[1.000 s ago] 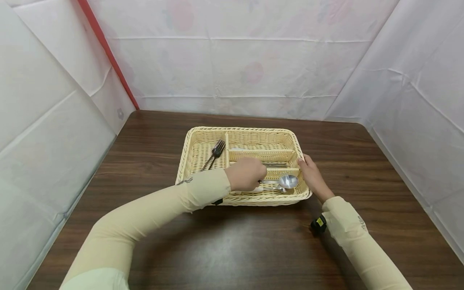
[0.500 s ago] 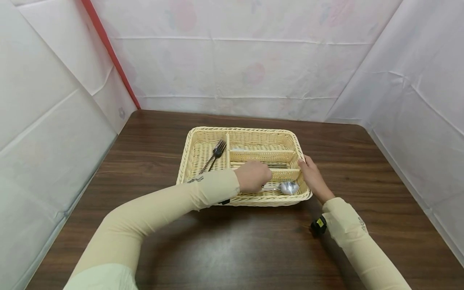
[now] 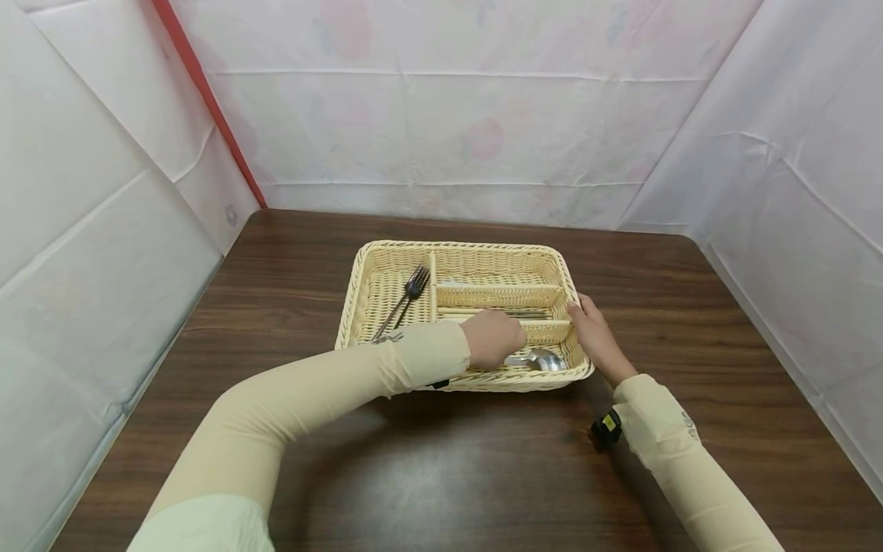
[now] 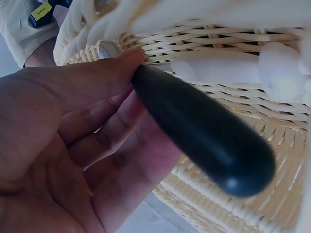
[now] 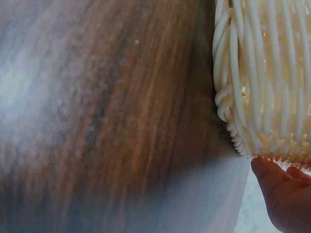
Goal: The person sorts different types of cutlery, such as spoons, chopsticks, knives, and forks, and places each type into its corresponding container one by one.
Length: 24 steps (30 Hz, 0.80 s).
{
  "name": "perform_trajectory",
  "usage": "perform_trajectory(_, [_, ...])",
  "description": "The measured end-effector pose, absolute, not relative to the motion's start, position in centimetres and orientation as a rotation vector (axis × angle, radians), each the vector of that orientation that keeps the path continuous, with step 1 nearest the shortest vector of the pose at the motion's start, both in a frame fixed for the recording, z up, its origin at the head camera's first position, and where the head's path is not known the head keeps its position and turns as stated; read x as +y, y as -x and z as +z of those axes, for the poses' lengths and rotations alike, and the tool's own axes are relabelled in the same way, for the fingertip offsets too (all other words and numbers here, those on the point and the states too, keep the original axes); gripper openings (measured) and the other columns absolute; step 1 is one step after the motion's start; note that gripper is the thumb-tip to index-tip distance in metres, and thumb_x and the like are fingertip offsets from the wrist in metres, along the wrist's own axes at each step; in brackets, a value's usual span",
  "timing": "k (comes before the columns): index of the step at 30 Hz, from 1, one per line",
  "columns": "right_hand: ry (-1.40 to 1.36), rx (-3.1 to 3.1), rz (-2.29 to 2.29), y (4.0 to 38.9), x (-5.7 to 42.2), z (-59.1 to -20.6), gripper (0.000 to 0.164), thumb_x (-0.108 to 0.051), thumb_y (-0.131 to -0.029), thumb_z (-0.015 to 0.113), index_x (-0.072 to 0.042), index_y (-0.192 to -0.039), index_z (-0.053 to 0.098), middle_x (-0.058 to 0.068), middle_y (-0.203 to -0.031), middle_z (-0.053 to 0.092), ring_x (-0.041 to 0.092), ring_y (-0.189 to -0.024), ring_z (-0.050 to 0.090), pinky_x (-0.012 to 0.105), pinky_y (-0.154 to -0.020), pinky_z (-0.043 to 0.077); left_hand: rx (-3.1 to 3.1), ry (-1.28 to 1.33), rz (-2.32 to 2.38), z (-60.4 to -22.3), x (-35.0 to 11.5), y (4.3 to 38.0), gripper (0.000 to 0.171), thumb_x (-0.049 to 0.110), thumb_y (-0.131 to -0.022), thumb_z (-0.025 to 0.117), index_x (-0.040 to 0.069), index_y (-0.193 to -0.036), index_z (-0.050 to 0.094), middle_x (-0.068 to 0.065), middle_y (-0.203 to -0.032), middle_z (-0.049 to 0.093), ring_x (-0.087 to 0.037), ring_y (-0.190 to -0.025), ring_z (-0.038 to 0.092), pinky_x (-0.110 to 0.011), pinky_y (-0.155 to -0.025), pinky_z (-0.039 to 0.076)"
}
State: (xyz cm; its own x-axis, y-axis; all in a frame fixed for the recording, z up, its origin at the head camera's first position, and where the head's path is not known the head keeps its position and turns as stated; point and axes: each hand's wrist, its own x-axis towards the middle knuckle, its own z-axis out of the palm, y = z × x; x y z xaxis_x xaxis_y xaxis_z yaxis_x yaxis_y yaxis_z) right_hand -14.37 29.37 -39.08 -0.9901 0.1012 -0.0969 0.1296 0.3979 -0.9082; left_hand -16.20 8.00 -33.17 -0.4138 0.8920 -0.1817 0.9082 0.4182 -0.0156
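Observation:
In the head view, a cream woven cutlery basket [image 3: 497, 386] with dividers stands on the table. My left hand [image 3: 493, 339] is over its front right compartment. It pinches a spoon [image 3: 547, 360] between thumb and fingers, and the metal bowl lies low in that compartment, pointing right. The left wrist view shows the spoon's black handle [image 4: 204, 133] rising from the fingertips. Below it, a white handle [image 4: 218, 68] lies in the same compartment. My right hand [image 3: 599, 337] grips the basket's right rim, the thumb over the edge; in the right wrist view, fingers [image 5: 269, 177] meet the weave.
Two forks [image 3: 411, 290] lie in the basket's left compartment. Thin sticks [image 3: 527, 314] lie in the middle right compartment, and a white item [image 3: 451, 284] shows in the back one. Dark wood table [image 3: 428, 475] surrounds the basket; white sheeting [image 3: 441, 123] hangs behind and at both sides.
My left hand has moved to the right along the front compartment, and the spoon has come down into it with its bowl turned. The right hand has stayed on the rim.

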Motion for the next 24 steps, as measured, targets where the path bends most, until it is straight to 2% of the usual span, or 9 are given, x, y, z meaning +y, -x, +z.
perform_trajectory(5, [-0.21, 2.6, -1.696, 14.4, 29.4, -39.1, 0.052, -0.026, -0.105, 0.025, 0.003, -0.148, 0.018, 0.029, -0.14, 0.033, 0.034, -0.125, 0.035, 0.047, -0.104, 0.028, 2.482, -1.572, -0.169, -33.0, 8.2, 16.1, 0.028, -0.005, -0.086, 0.056, 0.015, -0.071, 0.044, 0.003, -0.075, 0.052, -0.012, -0.065, 0.039, -0.028, -0.064, 0.047])
perform_trajectory(11, [-0.219, 2.616, -1.68, 14.3, 29.4, -38.9, 0.053, -0.027, -0.104, 0.026, 0.002, -0.148, 0.019, 0.028, -0.142, 0.032, 0.033, -0.127, 0.034, 0.047, -0.106, 0.025, 2.402, -1.52, -0.128, -32.8, 8.5, 16.0, 0.031, -0.009, -0.088, 0.054, 0.014, -0.071, 0.042, 0.004, -0.069, 0.04, -0.011, -0.064, 0.031, -0.023, -0.059, 0.031])
perform_trajectory(15, [-0.23, 2.621, -1.679, 14.3, 29.5, -39.0, 0.052, -0.027, -0.104, 0.026, 0.002, -0.148, 0.02, 0.028, -0.142, 0.031, 0.034, -0.127, 0.033, 0.047, -0.106, 0.025, 2.337, -1.499, -0.126, -32.6, 8.8, 15.9, 0.027, -0.009, -0.092, 0.05, 0.012, -0.075, 0.048, 0.002, -0.075, 0.047, -0.01, -0.065, 0.033, -0.022, -0.06, 0.032])
perform_trajectory(19, [-0.231, 2.62, -1.675, 14.3, 29.5, -39.0, 0.052, -0.027, -0.104, 0.026, 0.002, -0.148, 0.02, 0.028, -0.143, 0.031, 0.034, -0.127, 0.033, 0.047, -0.107, 0.024, 2.279, -1.559, -0.238, -32.6, 9.3, 15.8, 0.019, -0.006, -0.093, 0.05, 0.009, -0.083, 0.056, -0.002, -0.092, 0.06, -0.01, -0.068, 0.039, -0.023, -0.065, 0.038])
perform_trajectory(22, [-0.237, 2.609, -1.674, 14.4, 29.5, -39.0, 0.052, -0.025, -0.104, 0.026, 0.003, -0.148, 0.019, 0.029, -0.144, 0.03, 0.034, -0.129, 0.032, 0.047, -0.107, 0.024, 2.269, -1.607, -0.32, -32.8, 9.5, 15.8, 0.015, -0.004, -0.092, 0.052, 0.006, -0.092, 0.063, -0.005, -0.1, 0.063, -0.01, -0.071, 0.044, -0.023, -0.069, 0.043])
perform_trajectory(24, [-0.24, 2.608, -1.671, 14.4, 29.5, -39.0, 0.051, -0.024, -0.104, 0.026, 0.003, -0.148, 0.019, 0.029, -0.144, 0.029, 0.034, -0.129, 0.031, 0.047, -0.107, 0.024, 2.274, -1.604, -0.329, -32.9, 9.6, 15.7, 0.015, -0.003, -0.092, 0.053, 0.005, -0.096, 0.065, -0.005, -0.099, 0.063, -0.01, -0.07, 0.044, -0.022, -0.066, 0.043])
